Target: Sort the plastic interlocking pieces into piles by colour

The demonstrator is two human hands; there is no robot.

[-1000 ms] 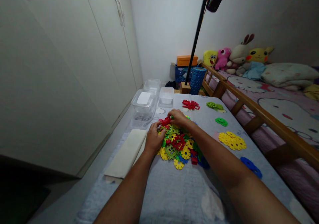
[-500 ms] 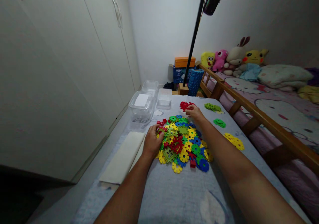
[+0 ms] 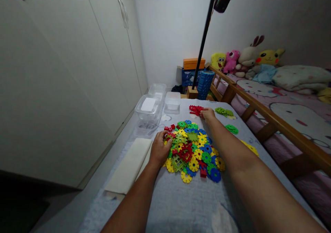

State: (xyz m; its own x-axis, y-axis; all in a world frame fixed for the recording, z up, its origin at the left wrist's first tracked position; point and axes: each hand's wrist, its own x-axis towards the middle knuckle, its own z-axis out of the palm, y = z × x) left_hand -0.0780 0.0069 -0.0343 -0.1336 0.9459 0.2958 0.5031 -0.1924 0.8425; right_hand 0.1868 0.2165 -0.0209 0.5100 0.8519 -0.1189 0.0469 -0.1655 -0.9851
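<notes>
A heap of plastic building pieces (image 3: 198, 146) in yellow, blue, green and red lies on the cloth-covered table, mostly notched discs and square plates. At its left edge rests my left hand (image 3: 159, 148), fingers loosely bent and thumb apart, touching the pieces without gripping one. Farther back, my right hand (image 3: 207, 114) is at the right side of a small group of red building pieces (image 3: 195, 110). Its fingertips are pinched together on a red piece there, partly hidden by the fingers. A few red blocks (image 3: 170, 127) sit just behind my left hand.
Sorted groups lie along the right: olive-green pieces (image 3: 224, 112), green discs (image 3: 231, 129) and yellow discs (image 3: 250, 147), these partly behind my right forearm. Clear plastic boxes (image 3: 172, 100) stand back left. A folded cream cloth (image 3: 129, 165) lies left. A wooden bed rail (image 3: 266, 117) borders the right.
My right hand has shifted slightly right at the red group, showing more of its pieces. My left hand stays at the heap's edge. The view has turned a little.
</notes>
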